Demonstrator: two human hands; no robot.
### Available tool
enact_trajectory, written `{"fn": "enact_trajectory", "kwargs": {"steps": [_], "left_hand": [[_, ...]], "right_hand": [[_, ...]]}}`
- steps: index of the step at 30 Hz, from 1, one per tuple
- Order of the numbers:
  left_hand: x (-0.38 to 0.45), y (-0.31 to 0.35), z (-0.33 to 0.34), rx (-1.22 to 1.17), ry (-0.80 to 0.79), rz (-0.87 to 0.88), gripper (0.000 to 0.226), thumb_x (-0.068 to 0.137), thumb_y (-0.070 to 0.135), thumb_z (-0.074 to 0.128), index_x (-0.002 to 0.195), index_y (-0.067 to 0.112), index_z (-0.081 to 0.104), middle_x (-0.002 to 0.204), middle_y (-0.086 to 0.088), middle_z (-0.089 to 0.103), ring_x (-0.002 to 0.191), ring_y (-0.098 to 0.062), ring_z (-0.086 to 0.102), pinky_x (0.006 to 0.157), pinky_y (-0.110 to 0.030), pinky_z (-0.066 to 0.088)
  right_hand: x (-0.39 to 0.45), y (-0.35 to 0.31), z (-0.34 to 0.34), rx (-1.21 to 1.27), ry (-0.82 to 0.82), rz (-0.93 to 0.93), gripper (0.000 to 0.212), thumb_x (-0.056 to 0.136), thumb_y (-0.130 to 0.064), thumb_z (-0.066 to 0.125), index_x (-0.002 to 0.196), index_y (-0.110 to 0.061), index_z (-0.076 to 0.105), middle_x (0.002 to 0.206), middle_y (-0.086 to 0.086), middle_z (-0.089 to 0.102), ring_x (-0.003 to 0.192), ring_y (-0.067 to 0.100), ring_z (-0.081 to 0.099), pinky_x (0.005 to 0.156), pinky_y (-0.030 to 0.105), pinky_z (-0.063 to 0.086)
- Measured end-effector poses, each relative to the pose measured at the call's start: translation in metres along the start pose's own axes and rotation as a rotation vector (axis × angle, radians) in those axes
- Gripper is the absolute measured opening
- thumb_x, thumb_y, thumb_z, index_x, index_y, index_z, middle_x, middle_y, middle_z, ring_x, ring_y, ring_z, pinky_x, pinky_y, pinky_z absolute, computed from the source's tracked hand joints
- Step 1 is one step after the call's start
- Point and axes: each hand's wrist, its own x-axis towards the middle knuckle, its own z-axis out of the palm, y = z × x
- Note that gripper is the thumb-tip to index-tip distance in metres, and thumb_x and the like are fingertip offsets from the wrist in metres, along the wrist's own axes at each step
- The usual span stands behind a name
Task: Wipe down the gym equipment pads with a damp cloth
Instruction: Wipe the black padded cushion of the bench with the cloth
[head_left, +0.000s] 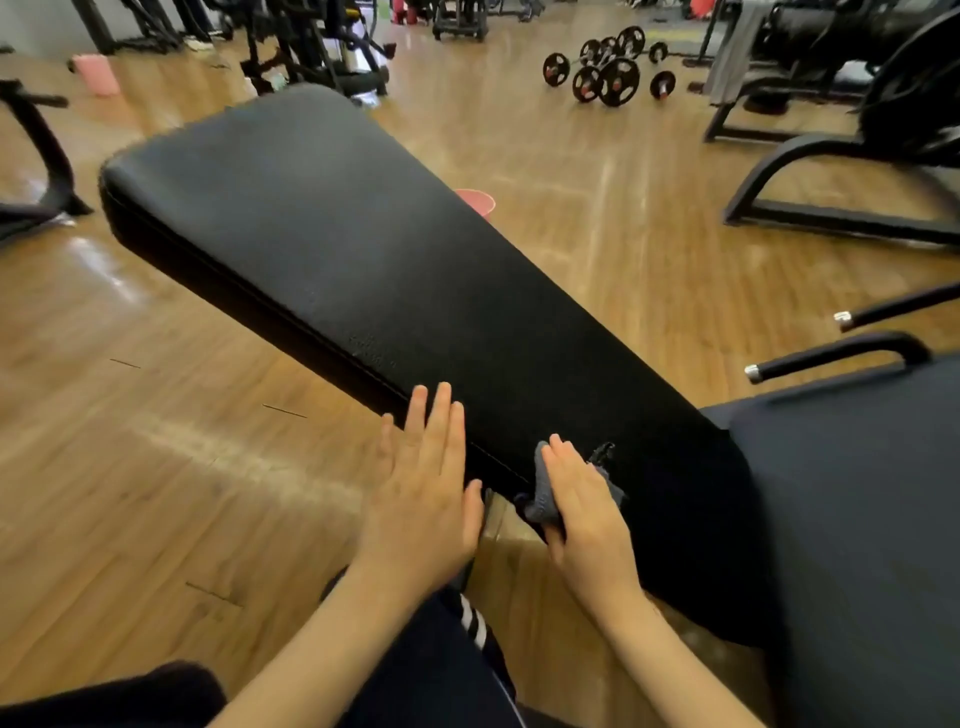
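- At the bottom of the frame, two bare forearms reach forward over dark trousers with white stripes (475, 621).
- The left hand (423, 483), lower centre, is open and flat, fingers straight and together; its fingertips lie on the near left edge of the long black bench pad (332, 234), the palm hanging past that edge over the floor.
- The right hand (584, 512), just to the right of it, presses flat on a grey cloth (540, 491) that is bunched under the palm and wrapped over the pad's edge near its lower end; thumb and fingers hold the cloth against the pad.
- The bench pad runs diagonally from lower right to upper left of the frame, widening toward its far end.
- A second dark pad (862, 519) fills the lower right, beside two black handles (831, 356).
- A pink bucket (475, 201) peeks out behind the bench pad's right edge at mid frame.
- On the wooden floor (597, 234), upper right, lie barbells with black plates (610, 67).
- Another pink container (96, 74) stands at upper left, near black machine frames.
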Motion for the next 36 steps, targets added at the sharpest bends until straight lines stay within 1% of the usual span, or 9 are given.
{"fn": "enact_trajectory", "kwargs": {"steps": [3,9,13,18,21,24,27,34,36], "left_hand": [[-0.004,0.022,0.01,0.024,-0.074,0.044,0.078,0.079,0.031,0.061,0.141,-0.004,0.028,0.149,-0.025,0.033,0.14,-0.039,0.02,0.111,-0.049,0.009],[-0.003,0.032,0.012,0.035,-0.105,0.004,0.073,0.079,0.03,0.054,0.139,-0.009,0.038,0.147,-0.028,0.033,0.139,-0.04,0.022,0.111,-0.05,0.016],[-0.001,0.035,0.015,0.047,-0.111,-0.024,0.084,0.074,0.028,0.071,0.139,-0.01,0.035,0.148,-0.029,0.032,0.14,-0.042,0.023,0.111,-0.05,0.018],[-0.003,0.037,0.005,0.094,-0.198,-0.009,0.083,0.075,0.026,0.071,0.141,-0.009,0.034,0.148,-0.028,0.031,0.14,-0.042,0.026,0.11,-0.05,0.015],[-0.002,0.036,-0.014,0.151,-0.251,0.045,0.079,0.091,0.033,0.051,0.15,-0.001,0.012,0.158,-0.019,0.008,0.147,-0.033,0.004,0.114,-0.044,0.0],[-0.001,0.031,-0.024,0.183,-0.293,0.067,0.075,0.097,0.034,0.037,0.151,0.006,-0.006,0.159,-0.013,-0.011,0.147,-0.027,-0.012,0.116,-0.042,-0.006],[-0.002,0.032,-0.03,0.188,-0.321,0.064,0.075,0.097,0.034,0.036,0.151,0.007,-0.009,0.159,-0.012,-0.013,0.146,-0.026,-0.014,0.116,-0.042,-0.007],[-0.004,0.021,-0.024,0.118,-0.319,0.102,0.081,0.095,0.03,0.041,0.144,0.01,-0.02,0.153,-0.009,-0.025,0.14,-0.022,-0.025,0.112,-0.042,-0.013],[-0.004,0.014,-0.018,0.103,-0.243,0.146,0.088,0.087,0.032,0.056,0.144,0.007,-0.007,0.156,-0.013,-0.008,0.141,-0.023,-0.013,0.112,-0.044,-0.005]], "right_hand": [[-0.033,0.033,-0.002,-0.027,-0.048,0.087,0.088,0.065,-0.001,0.08,0.14,-0.009,0.035,0.142,0.007,0.043,0.133,0.013,0.033,0.115,0.023,0.012],[-0.113,0.103,-0.014,0.032,-0.101,0.407,0.086,0.068,0.01,0.074,0.138,-0.015,0.031,0.14,-0.002,0.037,0.131,0.02,0.041,0.113,0.014,0.009],[-0.136,0.119,-0.022,0.157,-0.056,0.647,0.072,0.083,0.014,0.052,0.142,-0.02,0.028,0.149,-0.003,0.029,0.136,0.008,0.021,0.111,0.023,0.014],[-0.133,0.107,-0.016,0.412,0.133,0.891,0.061,0.087,0.014,0.043,0.141,-0.013,0.038,0.149,0.003,0.033,0.138,0.02,0.027,0.107,0.026,0.022],[-0.121,0.085,-0.027,0.452,0.273,1.008,0.049,0.092,0.005,0.045,0.137,-0.013,0.044,0.143,0.01,0.042,0.133,0.027,0.037,0.104,0.031,0.028],[-0.072,0.045,-0.047,0.553,0.37,0.922,0.041,0.095,-0.007,0.048,0.135,-0.016,0.048,0.135,0.009,0.051,0.127,0.023,0.044,0.099,0.027,0.033],[-0.001,0.004,-0.054,0.686,0.282,0.65,0.043,0.093,-0.011,0.052,0.136,-0.018,0.046,0.136,0.001,0.049,0.127,0.013,0.042,0.094,0.012,0.03],[0.057,-0.034,-0.018,0.444,-0.027,0.313,0.05,0.093,-0.013,0.049,0.141,-0.021,0.037,0.146,-0.003,0.038,0.136,0.013,0.03,0.107,0.029,0.029],[0.041,-0.028,-0.015,0.414,-0.045,0.26,0.052,0.094,-0.013,0.048,0.143,-0.024,0.033,0.148,-0.006,0.034,0.137,0.009,0.025,0.107,0.025,0.024]]}}
